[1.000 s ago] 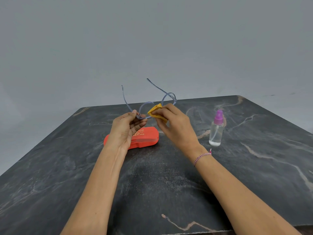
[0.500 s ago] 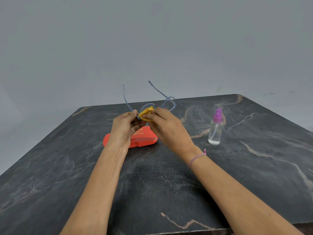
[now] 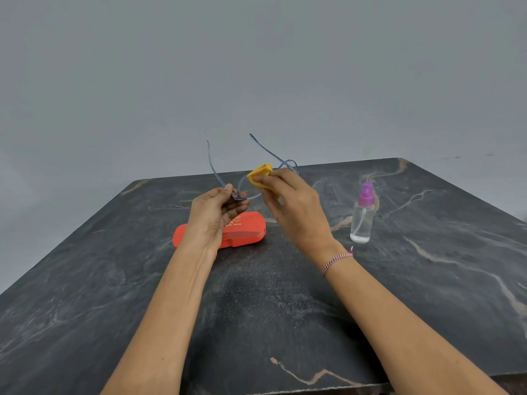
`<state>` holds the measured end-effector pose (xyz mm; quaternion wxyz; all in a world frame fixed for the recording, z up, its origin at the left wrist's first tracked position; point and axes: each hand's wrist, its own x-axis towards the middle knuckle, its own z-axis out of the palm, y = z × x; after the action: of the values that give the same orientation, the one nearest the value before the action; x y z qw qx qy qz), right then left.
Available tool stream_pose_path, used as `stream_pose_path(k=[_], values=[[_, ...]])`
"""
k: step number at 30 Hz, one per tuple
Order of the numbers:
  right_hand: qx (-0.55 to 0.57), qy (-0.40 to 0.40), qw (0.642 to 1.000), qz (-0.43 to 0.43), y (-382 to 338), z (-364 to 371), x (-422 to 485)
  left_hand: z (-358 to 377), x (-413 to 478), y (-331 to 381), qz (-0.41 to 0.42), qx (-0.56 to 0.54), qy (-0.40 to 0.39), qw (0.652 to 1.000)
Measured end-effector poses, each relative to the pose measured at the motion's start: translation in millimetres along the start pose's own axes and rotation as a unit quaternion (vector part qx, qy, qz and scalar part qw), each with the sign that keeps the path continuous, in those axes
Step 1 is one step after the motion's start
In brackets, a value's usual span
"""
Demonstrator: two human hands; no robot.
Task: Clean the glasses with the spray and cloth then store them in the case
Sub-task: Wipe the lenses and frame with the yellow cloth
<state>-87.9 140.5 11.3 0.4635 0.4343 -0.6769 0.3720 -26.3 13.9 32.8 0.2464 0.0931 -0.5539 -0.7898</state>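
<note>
My left hand (image 3: 212,215) pinches the glasses (image 3: 251,192) at the left hinge, above the desk's (image 3: 427,280) middle, the frame's long axis running right. My right hand (image 3: 291,203) pinches the cloth (image 3: 260,173) on 1 lens. The case (image 3: 245,232) lies shut just below.

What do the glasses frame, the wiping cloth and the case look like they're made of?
Glasses: thin translucent bluish frame, likely plastic; it lets the table show through. Cloth: soft yellow fabric, matte and folded, probably microfibre. Case: orange-red, smooth rigid shell with a seam, looks like hard plastic, though a coated cover is possible.
</note>
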Motion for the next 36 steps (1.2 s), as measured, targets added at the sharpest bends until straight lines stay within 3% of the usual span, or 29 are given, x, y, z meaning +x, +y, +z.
stream_pose_path(k=[6, 17, 26, 32, 36], values=[[0.016, 0.002, 0.998, 0.067, 11, -4, -4, -2, 1, 1, 0.006, -0.03, 0.015, 0.999], [0.05, -0.079, 0.995, 0.032, -7, 8, -10, 0, 0, 2, -0.009, -0.071, 0.023, 0.997], [0.046, -0.003, 0.992, 0.121, 13, -7, -4, 0, -1, 3, -0.016, -0.067, 0.01, 0.998], [0.072, -0.057, 0.993, 0.079, -1, 3, -8, -2, 0, 3, -0.017, -0.069, 0.013, 0.997], [0.062, -0.047, 0.993, 0.086, 5, 1, -6, -1, -1, 4, -0.012, -0.064, 0.011, 0.998]])
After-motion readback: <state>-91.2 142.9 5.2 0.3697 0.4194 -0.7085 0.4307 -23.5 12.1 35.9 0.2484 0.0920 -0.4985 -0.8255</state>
